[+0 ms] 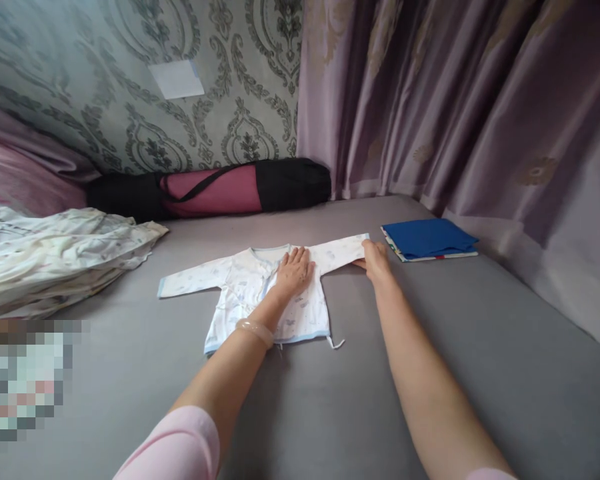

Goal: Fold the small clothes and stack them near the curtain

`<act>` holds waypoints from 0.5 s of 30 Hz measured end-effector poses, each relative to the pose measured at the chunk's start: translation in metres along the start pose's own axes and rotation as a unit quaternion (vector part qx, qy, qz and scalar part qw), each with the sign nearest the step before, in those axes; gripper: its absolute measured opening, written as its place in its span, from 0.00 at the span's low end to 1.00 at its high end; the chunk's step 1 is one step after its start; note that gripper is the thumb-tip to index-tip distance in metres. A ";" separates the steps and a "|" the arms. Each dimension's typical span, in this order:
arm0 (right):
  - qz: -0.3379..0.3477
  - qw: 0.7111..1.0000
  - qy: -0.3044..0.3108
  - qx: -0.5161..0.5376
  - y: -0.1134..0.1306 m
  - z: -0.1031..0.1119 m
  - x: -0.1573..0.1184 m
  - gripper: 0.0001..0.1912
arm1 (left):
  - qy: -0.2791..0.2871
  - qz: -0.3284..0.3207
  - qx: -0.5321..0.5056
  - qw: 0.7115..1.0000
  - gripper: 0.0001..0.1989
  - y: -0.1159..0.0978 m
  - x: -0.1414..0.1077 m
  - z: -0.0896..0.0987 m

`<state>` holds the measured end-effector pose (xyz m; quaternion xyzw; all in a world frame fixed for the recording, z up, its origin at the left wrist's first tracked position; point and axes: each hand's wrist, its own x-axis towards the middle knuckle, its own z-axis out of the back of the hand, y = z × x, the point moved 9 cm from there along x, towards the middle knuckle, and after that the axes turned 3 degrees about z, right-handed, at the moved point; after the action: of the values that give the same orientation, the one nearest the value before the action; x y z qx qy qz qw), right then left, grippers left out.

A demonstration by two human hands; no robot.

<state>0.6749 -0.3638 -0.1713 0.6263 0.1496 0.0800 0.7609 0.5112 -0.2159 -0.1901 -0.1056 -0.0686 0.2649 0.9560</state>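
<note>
Shirt (307, 313): where my left hand (296, 270) lay, fingers slightly apart, its print was hidden.
Right hand (375, 261): pinched the cuff (366, 241), fingertips partly hidden.
Bag (225, 192): hid its inside.

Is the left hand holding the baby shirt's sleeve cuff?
No, the left hand lies flat on the shirt's chest.
</note>
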 end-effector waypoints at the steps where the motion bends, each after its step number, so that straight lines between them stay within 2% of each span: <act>1: -0.029 0.998 0.004 0.053 -0.002 -0.003 -0.003 0.16 | 0.006 0.001 0.004 1.000 0.27 0.000 0.000 -0.001; 4: -0.066 0.985 0.026 0.155 0.006 -0.013 -0.012 0.15 | 0.017 0.003 0.012 1.000 0.28 -0.001 0.002 -0.004; 7: -0.073 0.973 0.059 0.212 0.022 -0.022 -0.023 0.14 | 0.015 0.004 0.011 1.000 0.28 -0.002 0.002 -0.002; 11: -0.062 0.966 0.095 0.231 0.043 -0.041 -0.043 0.13 | 0.034 -0.001 0.003 0.999 0.30 -0.003 0.003 0.005; 15: -0.065 0.964 0.101 0.236 0.054 -0.067 -0.060 0.11 | 0.048 -0.015 0.008 0.999 0.29 -0.004 0.007 0.015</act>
<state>0.6003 -0.3094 -0.1220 0.7658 0.2812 0.0556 0.5757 0.5163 -0.2129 -0.1743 -0.1099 -0.0218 0.2461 0.9627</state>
